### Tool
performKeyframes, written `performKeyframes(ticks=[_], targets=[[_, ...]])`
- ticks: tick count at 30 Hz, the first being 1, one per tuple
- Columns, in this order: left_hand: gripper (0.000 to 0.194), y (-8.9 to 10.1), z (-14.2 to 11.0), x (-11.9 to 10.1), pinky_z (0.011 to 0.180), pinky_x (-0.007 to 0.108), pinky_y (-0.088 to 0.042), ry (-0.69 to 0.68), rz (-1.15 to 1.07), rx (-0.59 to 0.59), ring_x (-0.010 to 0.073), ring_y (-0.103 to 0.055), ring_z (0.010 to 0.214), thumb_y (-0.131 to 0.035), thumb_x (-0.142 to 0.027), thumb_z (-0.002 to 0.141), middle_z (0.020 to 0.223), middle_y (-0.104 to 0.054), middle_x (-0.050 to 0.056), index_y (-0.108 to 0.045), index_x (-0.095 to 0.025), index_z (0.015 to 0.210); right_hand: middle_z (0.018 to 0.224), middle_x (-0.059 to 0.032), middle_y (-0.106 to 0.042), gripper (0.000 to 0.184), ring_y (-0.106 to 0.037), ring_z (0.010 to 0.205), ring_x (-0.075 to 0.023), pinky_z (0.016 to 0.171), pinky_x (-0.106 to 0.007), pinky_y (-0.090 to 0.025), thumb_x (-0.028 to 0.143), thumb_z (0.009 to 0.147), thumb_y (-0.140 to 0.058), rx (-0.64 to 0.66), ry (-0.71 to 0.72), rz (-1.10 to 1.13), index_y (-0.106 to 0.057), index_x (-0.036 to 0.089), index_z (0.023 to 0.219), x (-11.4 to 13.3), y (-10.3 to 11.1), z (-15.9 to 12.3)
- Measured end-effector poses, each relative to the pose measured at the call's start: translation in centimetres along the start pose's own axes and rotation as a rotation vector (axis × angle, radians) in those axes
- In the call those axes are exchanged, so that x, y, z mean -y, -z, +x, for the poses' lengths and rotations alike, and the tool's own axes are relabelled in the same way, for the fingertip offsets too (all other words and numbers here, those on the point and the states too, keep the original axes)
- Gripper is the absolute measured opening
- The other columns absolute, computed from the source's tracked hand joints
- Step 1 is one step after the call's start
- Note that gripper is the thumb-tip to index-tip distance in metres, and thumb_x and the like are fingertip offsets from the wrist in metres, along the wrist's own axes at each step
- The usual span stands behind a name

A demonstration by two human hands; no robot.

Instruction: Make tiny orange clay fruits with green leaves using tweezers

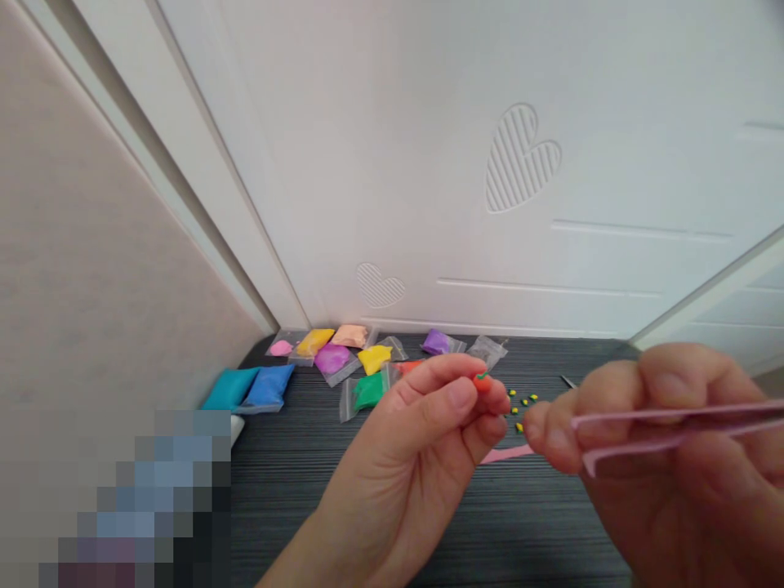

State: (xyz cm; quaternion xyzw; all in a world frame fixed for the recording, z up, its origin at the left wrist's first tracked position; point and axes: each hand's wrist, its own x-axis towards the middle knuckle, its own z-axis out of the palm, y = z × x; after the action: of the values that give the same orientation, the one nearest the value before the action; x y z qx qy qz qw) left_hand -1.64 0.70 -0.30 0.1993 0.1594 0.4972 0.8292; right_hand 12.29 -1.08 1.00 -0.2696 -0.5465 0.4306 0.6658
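Observation:
Between the thumb and fingers of my left hand (410,457) is a small orange clay ball (482,383) with a thin bit of green on top. My right hand (679,498) grips pink tweezers (630,415), close to the camera and somewhat blurred. Their bent tips point left toward the ball and stand apart from it, with nothing visible between them. Behind the hands, several tiny yellow and dark green pieces (519,427) are scattered on the table. A flat pink strip (507,454) lies partly hidden between the two hands.
Bags of coloured clay, among them green (368,392), yellow (374,359), purple (436,341) and blue (268,387), lie along the back and left of the dark table (294,482). A white panel (392,163) rises behind. A thin metal tip (568,381) shows beside my right hand.

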Motion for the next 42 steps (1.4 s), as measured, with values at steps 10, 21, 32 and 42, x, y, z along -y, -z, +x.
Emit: performKeyframes(ticks=[10,21,32,42], targets=[[0.016,0.1,-0.3,0.3,0.079,0.026,-0.043,0.013,-0.034,0.022,0.0109,-0.055,0.080,-0.049,-0.018,0.081,0.081,-0.063,0.001,-0.064,-0.018,0.084,0.068,-0.0032,-0.064,0.018,-0.059,0.057,-0.0170,0.046,-0.030,-0.050,0.039,0.079,-0.050,-0.070,0.115,-0.045,-0.058,0.023,0.084,-0.4,0.3,0.3],[0.014,-0.3,-0.2,0.0,0.076,0.021,-0.044,0.023,0.016,0.010,0.0084,-0.057,0.078,-0.053,-0.013,0.077,0.078,-0.063,0.000,-0.065,-0.020,0.079,0.066,-0.0026,-0.061,0.017,-0.060,0.060,-0.0174,0.054,-0.033,-0.051,0.034,0.081,-0.048,-0.278,0.195,-0.263,-0.058,0.020,0.079,-0.5,-1.6,-0.2],[0.008,-0.9,-0.5,0.0,0.072,0.022,-0.045,-0.038,0.191,-0.059,0.0116,-0.058,0.074,-0.060,-0.015,0.070,0.076,-0.064,0.002,-0.064,-0.016,0.076,0.078,-0.0022,-0.064,0.017,-0.062,0.068,-0.0217,0.057,-0.038,-0.051,0.038,0.075,-0.056,-0.256,0.276,-0.328,-0.060,0.027,0.088,-0.4,-2.4,-0.6],[0.006,-1.1,-0.7,0.0,0.071,0.024,-0.045,-0.028,0.231,-0.067,0.0138,-0.058,0.074,-0.059,-0.016,0.069,0.074,-0.064,0.003,-0.063,-0.016,0.073,0.075,-0.0009,-0.064,0.014,-0.062,0.062,-0.0198,0.051,-0.034,-0.052,0.037,0.073,-0.058,-0.273,0.301,-0.335,-0.061,0.027,0.083,-0.7,-1.7,-0.5]])
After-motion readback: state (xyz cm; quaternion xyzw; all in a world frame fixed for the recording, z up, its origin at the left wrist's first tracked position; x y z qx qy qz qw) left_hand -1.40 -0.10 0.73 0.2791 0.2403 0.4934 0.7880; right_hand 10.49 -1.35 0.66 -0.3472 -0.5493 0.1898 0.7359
